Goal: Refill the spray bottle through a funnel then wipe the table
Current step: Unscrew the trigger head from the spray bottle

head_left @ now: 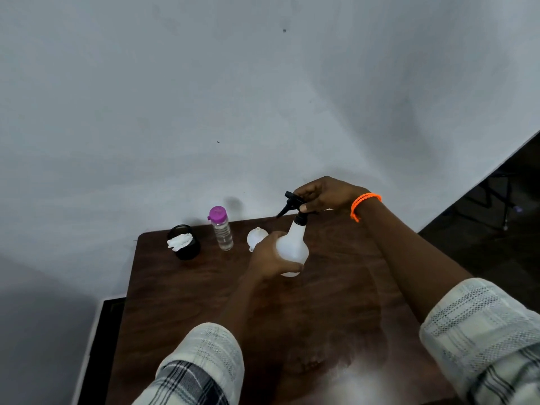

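Head view: spray bottle (292,249) upright, right of funnel (256,237); left hand (270,258) wrapped round its body, right hand (323,194) directly above, gripping trigger head (293,204), ready for unscrewing.

Pale checked sleeves (201,366) rolled up both forearms — an orange braided bracelet (363,203) circles the right wrist.
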